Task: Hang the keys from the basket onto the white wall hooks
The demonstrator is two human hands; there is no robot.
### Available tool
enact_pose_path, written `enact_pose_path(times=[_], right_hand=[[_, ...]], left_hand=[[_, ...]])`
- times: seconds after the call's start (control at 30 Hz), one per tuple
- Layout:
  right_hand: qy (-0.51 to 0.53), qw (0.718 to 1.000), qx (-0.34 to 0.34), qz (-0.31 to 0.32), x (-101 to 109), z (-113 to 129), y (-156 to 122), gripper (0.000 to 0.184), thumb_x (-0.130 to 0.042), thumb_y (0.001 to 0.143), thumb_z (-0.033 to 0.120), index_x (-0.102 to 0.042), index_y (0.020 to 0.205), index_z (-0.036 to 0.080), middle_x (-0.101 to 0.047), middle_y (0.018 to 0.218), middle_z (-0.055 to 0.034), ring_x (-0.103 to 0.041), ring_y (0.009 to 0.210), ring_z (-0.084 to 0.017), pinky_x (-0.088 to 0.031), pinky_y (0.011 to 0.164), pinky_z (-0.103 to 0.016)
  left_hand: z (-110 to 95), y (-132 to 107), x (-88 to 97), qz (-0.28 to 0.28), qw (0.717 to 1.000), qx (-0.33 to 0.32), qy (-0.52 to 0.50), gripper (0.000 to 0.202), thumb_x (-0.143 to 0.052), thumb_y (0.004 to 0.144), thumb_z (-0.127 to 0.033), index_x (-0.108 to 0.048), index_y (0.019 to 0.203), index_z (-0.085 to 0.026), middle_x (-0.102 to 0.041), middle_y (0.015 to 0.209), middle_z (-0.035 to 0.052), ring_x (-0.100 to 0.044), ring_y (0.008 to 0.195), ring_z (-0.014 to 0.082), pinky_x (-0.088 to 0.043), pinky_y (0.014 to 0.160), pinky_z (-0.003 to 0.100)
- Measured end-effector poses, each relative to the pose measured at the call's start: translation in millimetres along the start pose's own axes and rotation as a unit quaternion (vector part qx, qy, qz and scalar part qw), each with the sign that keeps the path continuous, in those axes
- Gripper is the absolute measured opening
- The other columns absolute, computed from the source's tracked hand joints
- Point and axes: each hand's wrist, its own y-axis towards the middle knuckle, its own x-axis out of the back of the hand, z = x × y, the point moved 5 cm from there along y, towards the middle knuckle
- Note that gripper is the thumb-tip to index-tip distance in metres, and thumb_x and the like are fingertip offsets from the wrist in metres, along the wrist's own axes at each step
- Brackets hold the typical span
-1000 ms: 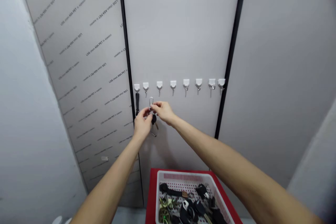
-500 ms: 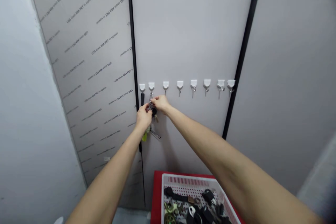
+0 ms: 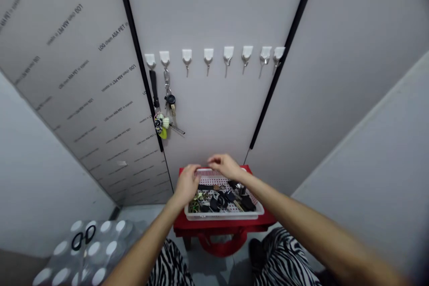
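My left hand (image 3: 188,183) hovers over the left rear rim of a white plastic basket (image 3: 221,216), its fingers apart and nothing in them. Above the basket's back edge, my right hand (image 3: 225,165) has its fingers loosely curled and spread, also without anything in it. Inside the basket lie several keys and key fobs (image 3: 221,199), a black strap (image 3: 206,187) and a green-gold round keychain (image 3: 194,206). On the wall, a bunch of keys (image 3: 170,99) hangs by a metal clasp from the second hook (image 3: 164,57). A black strap keychain (image 3: 154,88) with yellow charms hangs from the first.
Several white adhesive hooks (image 3: 208,55) run in a row along the wall panel. The basket stands on a red stool (image 3: 191,228). Lower left is a wrapped pack of white-capped bottles (image 3: 105,250) with black-handled scissors (image 3: 83,237) on top. Zebra-print trouser legs (image 3: 281,259) flank the stool.
Both hands have let go of the key bunch at the second hook and come down over the basket. The view has tilted downward, showing the stool, bottles and legs.
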Motion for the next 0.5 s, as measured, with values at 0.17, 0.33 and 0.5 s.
enact_pose_path(times=[0.17, 0.33, 0.5], right_hand=[[-0.126, 0.991, -0.023, 0.037, -22, -41, -36, 0.021, -0.042, 0.062, 0.017, -0.057, 0.076, 0.014, -0.06, 0.072, -0.0043, -0.052, 0.064, -0.012, -0.037, 0.06, -0.021], [-0.314, 0.946, 0.0, 0.074, -30, -31, -36, 0.021, -0.042, 0.061, 0.016, -0.059, 0.072, 0.016, -0.06, 0.076, -0.0087, -0.051, 0.075, -0.017, -0.034, 0.064, -0.025], [-0.315, 0.945, -0.017, 0.081, -22, -40, -35, 0.02, -0.042, 0.061, 0.02, -0.06, 0.069, 0.016, -0.06, 0.075, -0.0095, -0.051, 0.074, -0.019, -0.034, 0.064, -0.028]], left_hand=[[-2, -18, -38.9, 0.114, 0.971, -0.05, 0.202, 0.027, -0.034, 0.066, -0.01, -0.054, 0.083, -0.015, -0.055, 0.085, 0.0086, -0.045, 0.085, 0.019, -0.027, 0.08, 0.036], [0, -12, -41.6, 0.133, 0.957, -0.033, 0.257, 0.025, -0.033, 0.065, -0.01, -0.056, 0.075, -0.015, -0.056, 0.08, 0.01, -0.046, 0.084, 0.0201, -0.019, 0.083, 0.04], [6, -8, -34.4, 0.121, 0.988, 0.024, 0.088, 0.022, -0.042, 0.062, -0.02, -0.056, 0.08, -0.019, -0.057, 0.085, 0.0047, -0.047, 0.083, 0.0172, -0.029, 0.078, 0.032]])
